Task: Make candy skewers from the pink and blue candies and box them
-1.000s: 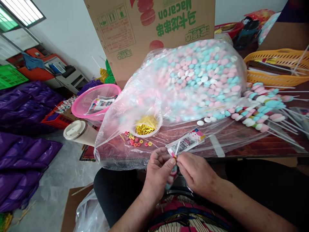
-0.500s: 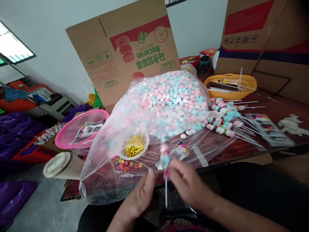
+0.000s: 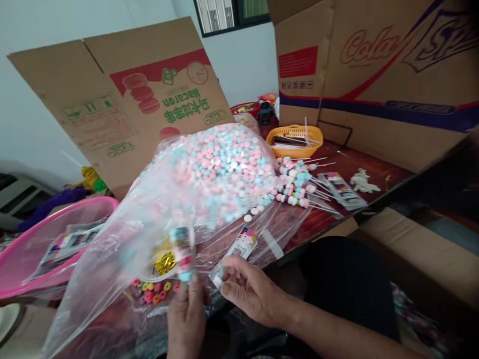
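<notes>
Upright in my left hand (image 3: 187, 304) is a marshmallow skewer (image 3: 182, 252), in light blue, white and pink; my fingers wrap its lower end and hide the stick. My right hand (image 3: 250, 289) hovers at the near end of a printed clear packaging bag (image 3: 245, 242), its fingers loosely curled and apart; whether they touch the bag is unclear. Behind my hands lies a big clear plastic bag (image 3: 224, 164) full of pink, blue and white marshmallows. A bowl with gold ties (image 3: 164, 263) stands left of the skewer, with colourful ring candies (image 3: 151, 294) before it.
Finished marshmallow skewers (image 3: 295, 184) lie in a pile at right, beside a stack of packaging bags (image 3: 342, 192) and a crumpled white glove (image 3: 362, 180). Farther back stands a yellow basket (image 3: 314, 144). A pink basket (image 3: 108, 204) is at left. Large cardboard boxes (image 3: 374, 109) rise behind.
The view has turned right. The skewer, earlier between both hands with my right hand at it, is now in my left hand alone. My right hand has moved to the packaging bag.
</notes>
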